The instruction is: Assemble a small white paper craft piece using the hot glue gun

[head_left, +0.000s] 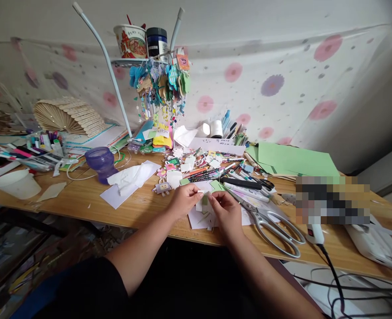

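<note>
A wooden table [79, 199] runs the width of the wall before me. On its left, a clear tray [45, 153] is crammed with markers, some upright, others lying slanted. Behind the central clutter sits a white box [216, 145] with handwriting on its front; pens rise behind it, though I cannot tell whether they stand inside. Silver-handled scissors [279, 232] lie open-handled at the right. The white plastic tub [16, 184] at the left edge keeps its contents out of my sight, while the instant-noodle cup [131, 42] up on the stand's shelf has red pieces poking above its rim. I cannot see into the purple cup [99, 161] either. The left hand [184, 198] and right hand [227, 212] nearly meet near the table's front edge. Beside the noodle cup, a dark blue jar [157, 42] wears its lid. Smallest, a white-and-green paper slip [205, 200] is pinched between thumb and fingertips of both hands, left of the scissors.
</note>
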A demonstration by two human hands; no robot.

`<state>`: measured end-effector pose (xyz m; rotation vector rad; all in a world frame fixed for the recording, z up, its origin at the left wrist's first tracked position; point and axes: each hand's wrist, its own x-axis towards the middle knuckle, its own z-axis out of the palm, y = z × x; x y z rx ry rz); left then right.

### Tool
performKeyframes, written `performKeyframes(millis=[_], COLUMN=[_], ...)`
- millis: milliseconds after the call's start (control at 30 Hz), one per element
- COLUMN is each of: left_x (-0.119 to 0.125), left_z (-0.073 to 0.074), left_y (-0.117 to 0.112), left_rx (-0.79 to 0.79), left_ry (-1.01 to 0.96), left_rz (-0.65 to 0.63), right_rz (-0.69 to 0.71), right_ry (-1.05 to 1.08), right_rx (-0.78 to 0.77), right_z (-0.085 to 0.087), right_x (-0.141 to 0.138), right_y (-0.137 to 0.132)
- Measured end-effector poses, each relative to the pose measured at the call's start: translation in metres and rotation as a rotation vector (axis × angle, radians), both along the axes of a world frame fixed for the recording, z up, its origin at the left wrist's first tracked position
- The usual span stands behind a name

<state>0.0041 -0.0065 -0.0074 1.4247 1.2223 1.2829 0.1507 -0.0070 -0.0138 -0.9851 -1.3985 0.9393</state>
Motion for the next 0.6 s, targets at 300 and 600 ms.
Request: performKeyframes(millis=[300,600], left_x=[0.0003,0.0023], left_z=[0.0008,0.0018], left_y=[-0.0012,-0.0006], left_rx=[0.095,0.054], left_ry=[0.024,-0.076], left_rz=[-0.029,-0.059], right_rz=[0.007,0.037], right_ry=[-0.116,-0.199], right_rx=[0.094,0.188], right_z=[-0.0039,0.0032], right_x=[-0.0021,-0.001], right_y=[0.0011,-0.0027])
